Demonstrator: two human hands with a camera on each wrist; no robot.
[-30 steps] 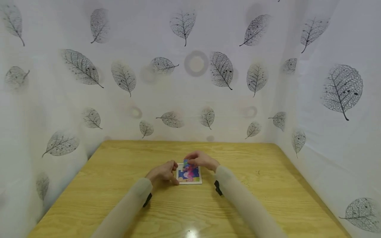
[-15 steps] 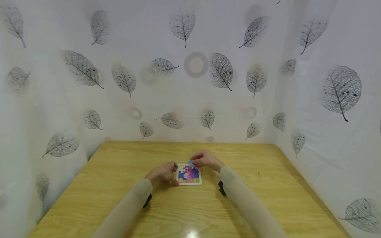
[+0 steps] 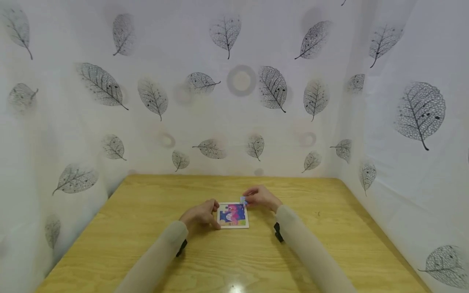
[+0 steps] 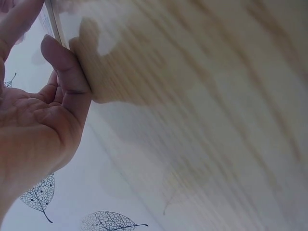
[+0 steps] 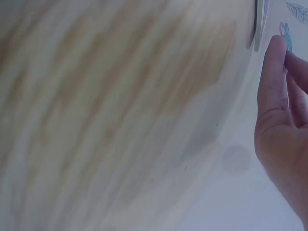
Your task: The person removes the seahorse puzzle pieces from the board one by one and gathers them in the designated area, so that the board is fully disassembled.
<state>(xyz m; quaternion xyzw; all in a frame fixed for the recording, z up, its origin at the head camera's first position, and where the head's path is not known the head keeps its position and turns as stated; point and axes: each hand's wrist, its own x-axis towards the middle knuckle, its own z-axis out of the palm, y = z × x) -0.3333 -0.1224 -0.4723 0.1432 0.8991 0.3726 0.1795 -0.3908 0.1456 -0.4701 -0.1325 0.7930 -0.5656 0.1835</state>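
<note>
A small square jigsaw puzzle (image 3: 233, 214) in a white frame lies flat on the table, showing a pink creature on dark blue. A pale bare patch shows at its upper left. My left hand (image 3: 200, 212) holds the frame's left side, with thumb near the lower corner and fingers near the upper one. Just over the upper right corner, my right hand (image 3: 261, 197) pinches a light blue puzzle piece (image 3: 242, 200) between thumb and fingers. That piece is tilted up and mostly covered by fingertips in the right wrist view, where the hand (image 5: 284, 110) is seen from below.
The wooden table (image 3: 234, 260) reaches back to a white curtain (image 3: 234, 110) printed with grey leaves, which also stands along both sides. A dark strap (image 3: 278, 232) shows at the right wrist and another strap (image 3: 181, 248) at the left.
My right hand has moved right with the puzzle piece, from above the puzzle's upper middle to its upper right corner, uncovering more of the picture. The left hand has stayed in place.
</note>
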